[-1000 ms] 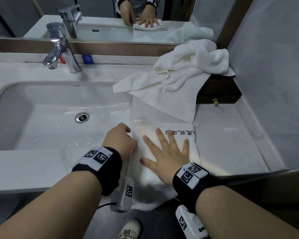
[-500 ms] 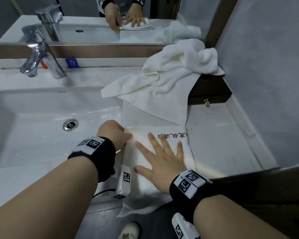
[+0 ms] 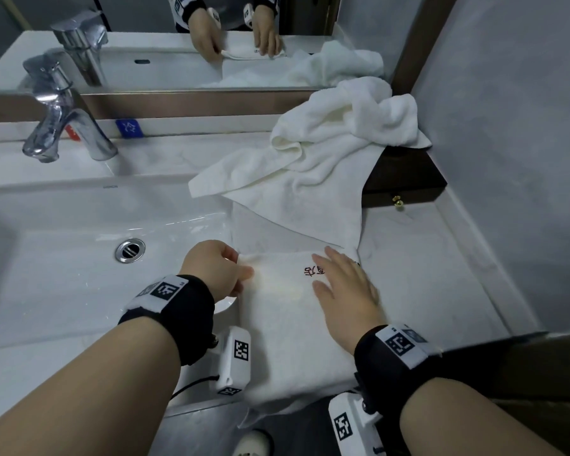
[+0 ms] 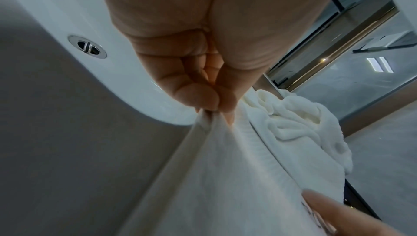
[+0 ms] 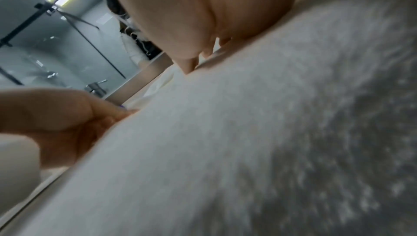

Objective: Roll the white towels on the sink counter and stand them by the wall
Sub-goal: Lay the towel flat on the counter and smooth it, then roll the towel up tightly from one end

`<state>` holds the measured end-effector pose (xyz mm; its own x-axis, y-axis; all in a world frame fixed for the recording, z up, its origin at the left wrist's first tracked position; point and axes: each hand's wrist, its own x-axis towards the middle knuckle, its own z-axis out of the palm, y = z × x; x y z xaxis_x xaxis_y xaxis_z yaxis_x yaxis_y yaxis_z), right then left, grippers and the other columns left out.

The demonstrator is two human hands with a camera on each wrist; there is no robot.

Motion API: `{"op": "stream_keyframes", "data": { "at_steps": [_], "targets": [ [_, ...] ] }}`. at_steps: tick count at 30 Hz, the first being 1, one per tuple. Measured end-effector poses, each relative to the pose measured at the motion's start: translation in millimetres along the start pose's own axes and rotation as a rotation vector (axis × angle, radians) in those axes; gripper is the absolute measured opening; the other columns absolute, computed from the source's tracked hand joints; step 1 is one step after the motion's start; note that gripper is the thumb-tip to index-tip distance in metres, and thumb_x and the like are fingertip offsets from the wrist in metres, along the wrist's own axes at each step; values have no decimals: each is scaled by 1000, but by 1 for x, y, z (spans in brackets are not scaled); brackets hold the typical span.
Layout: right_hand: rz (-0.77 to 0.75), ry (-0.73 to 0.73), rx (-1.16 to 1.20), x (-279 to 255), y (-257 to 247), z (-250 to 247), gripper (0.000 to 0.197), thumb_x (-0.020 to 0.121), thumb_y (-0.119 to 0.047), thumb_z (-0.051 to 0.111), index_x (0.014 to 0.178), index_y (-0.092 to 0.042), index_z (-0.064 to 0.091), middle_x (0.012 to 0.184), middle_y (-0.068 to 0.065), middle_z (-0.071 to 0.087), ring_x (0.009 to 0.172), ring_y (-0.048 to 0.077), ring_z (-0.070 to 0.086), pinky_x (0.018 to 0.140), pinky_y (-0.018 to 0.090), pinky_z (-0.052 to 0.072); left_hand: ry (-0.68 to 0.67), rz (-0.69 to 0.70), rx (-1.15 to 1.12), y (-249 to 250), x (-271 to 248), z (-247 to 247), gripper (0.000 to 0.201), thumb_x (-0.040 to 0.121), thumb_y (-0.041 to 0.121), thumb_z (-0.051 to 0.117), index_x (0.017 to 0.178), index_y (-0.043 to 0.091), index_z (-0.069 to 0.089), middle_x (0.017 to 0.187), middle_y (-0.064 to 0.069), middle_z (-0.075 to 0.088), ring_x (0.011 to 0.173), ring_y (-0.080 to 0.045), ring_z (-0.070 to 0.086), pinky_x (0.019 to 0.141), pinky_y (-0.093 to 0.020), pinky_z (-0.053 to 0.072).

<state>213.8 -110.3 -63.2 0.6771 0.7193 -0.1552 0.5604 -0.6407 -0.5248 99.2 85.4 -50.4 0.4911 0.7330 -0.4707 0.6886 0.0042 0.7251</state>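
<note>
My left hand (image 3: 216,269) pinches the folded towel's (image 3: 287,327) far-left corner; my right hand (image 3: 344,296), flat before, has slid to the far-right corner, fingers curling. Rolling can start. The other towel (image 3: 313,169) lies crumpled far right.

I'm looking at a white marble-look counter (image 3: 425,258) with a white basin (image 3: 79,258) sunk into its left part, chrome drain (image 3: 130,250) in the basin floor. Chrome faucet (image 3: 63,126) at the back edge. Mirror (image 3: 145,44) runs along the back behind a brown ledge (image 3: 178,105). Grey wall (image 3: 524,126) on the right side. Dark wooden box (image 3: 405,182) (small brass knob) in the far right corner. Grey floor (image 3: 204,429) below the near edge.
</note>
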Motion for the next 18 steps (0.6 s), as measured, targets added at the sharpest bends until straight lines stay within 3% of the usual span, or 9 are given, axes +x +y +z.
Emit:
{"op": "stream_keyframes", "data": {
  "at_steps": [3,5,7,11,18],
  "targets": [
    [75,107,200,12,6,-11,41,96,-10,53,136,-21,51,144,-6,43,136,15,33,111,21,22,-31,-7,-41,0,3,-3,14,76,7,78,84,7,66,51,-5,66,40,-15,61,41,-18,47],
    [169,151,269,21,8,-18,41,91,-4,61,129,-18,57,130,-2,50,124,15,45,99,17,30,-52,-12,-103,-1,5,-5,14,75,2,78,85,5,68,55,-7,67,43,-17,62,49,-26,54],
    [230,206,273,28,10,-24,43,84,-6,71,124,-16,59,121,-1,48,112,16,53,93,18,36,-72,-19,-154,-3,6,-7,14,74,-1,77,85,4,70,57,-7,67,43,-17,61,48,-26,53],
    [351,226,305,39,15,-35,49,73,-13,83,117,-14,61,111,2,58,95,16,59,86,26,47,-90,-21,-188,-6,9,-9,15,73,-2,78,84,5,70,54,-6,67,44,-18,62,46,-24,53],
    [365,58,272,54,9,-55,33,69,-4,83,97,-14,70,80,-6,61,77,12,60,66,21,45,-84,30,-151,-5,12,-7,12,77,2,78,82,6,67,53,-2,63,46,-18,61,48,-26,51]
  ]
}}
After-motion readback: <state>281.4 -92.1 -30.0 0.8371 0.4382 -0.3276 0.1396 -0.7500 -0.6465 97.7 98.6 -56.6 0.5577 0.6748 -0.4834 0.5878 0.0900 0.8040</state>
